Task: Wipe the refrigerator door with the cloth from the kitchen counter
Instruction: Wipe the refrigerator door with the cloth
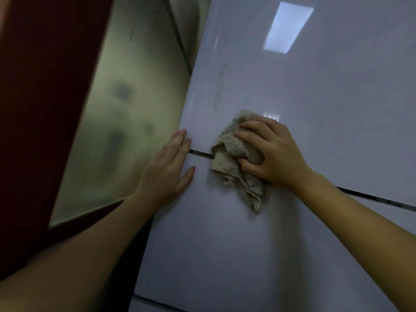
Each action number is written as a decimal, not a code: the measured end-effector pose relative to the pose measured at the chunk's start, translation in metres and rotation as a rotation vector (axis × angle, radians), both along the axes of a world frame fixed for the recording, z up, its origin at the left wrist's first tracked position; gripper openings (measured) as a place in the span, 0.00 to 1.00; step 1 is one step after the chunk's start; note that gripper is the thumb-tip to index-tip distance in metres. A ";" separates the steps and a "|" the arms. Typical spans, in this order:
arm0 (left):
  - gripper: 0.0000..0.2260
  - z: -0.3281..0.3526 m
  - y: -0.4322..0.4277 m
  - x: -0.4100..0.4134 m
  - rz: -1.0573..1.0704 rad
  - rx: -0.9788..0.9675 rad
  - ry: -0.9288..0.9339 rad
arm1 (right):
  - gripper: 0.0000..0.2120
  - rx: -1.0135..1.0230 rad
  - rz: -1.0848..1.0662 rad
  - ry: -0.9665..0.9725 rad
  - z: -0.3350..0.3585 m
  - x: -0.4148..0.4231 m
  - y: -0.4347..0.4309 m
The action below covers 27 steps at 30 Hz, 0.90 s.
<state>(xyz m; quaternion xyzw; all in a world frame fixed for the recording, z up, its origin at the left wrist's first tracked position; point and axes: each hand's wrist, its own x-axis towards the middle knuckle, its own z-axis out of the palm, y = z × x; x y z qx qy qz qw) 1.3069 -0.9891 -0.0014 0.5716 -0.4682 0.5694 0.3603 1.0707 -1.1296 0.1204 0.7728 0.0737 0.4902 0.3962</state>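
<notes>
Beige terry cloth [236, 158] is bunched under my right hand [273, 154], pressed flat against the glossy white refrigerator door [315, 91]. Right grip: fingers [249, 126] spread over the top of the cloth, thumb hooked in under its lower side, so it's clamped between hand and door. Loose tail of the cloth hangs below the hand toward the lower panel.

Cloth sits right on the dark horizontal seam [201, 153] between 2 door panels, covering part of it; seam shows again past my right wrist, running out to the right edge.

Left hand [167, 167] is flat and empty, palm on the door at its left edge, fingers extended across the seam, thumb out toward the cloth. Near the cloth but not touching it. Left grip is released, nothing in it.

Faint curved smear [219, 88] on the upper panel, above the cloth. Bright rectangular light reflection [288, 27] higher up on the same panel.

Left of the fridge: a brushed metal panel [126, 113] with blurry dark reflections, then a dark red surface [38, 109] at the frame's left edge. Both forearms bare.
</notes>
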 end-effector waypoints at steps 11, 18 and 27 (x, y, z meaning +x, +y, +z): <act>0.28 0.003 0.000 -0.005 0.015 -0.029 0.018 | 0.28 0.122 -0.047 -0.108 0.079 0.051 0.031; 0.25 -0.002 0.003 -0.014 0.060 -0.010 -0.025 | 0.25 -0.009 -0.036 -0.181 0.048 0.037 0.026; 0.26 -0.005 0.006 -0.021 0.143 0.022 -0.068 | 0.21 0.092 -0.006 -0.368 0.069 0.058 0.035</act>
